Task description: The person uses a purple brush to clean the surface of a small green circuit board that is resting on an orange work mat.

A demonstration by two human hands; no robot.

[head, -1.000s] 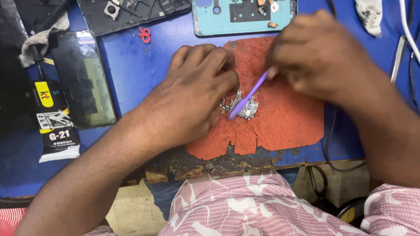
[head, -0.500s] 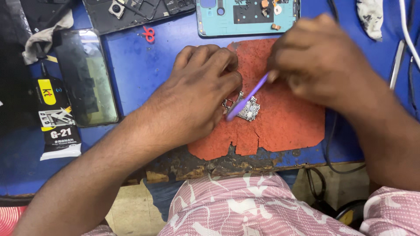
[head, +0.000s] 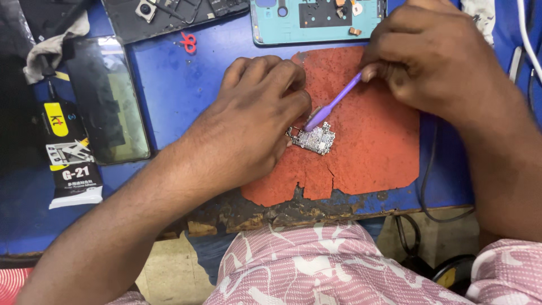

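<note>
A small silver circuit board [head: 315, 138] lies on a worn red mat [head: 367, 152]. My left hand [head: 248, 127] rests on the mat and pins the board's left end with its fingertips. My right hand [head: 435, 56] holds a purple brush-like tool [head: 333, 104] by its far end. The tool slants down to the left, and its wider tip touches the top of the board beside my left fingers.
A blue table [head: 169, 85] carries a teal phone frame [head: 316, 20] at the back, a dark phone back [head: 169, 14], a black screen panel [head: 107, 99], a glue tube [head: 70, 161] and a grey cloth [head: 51, 48]. Cables [head: 429, 169] hang at the right. The table's front edge is chipped.
Both hands stay on the board and tool. The purple tool's tip has shifted slightly over the board; the view has drifted a little.
</note>
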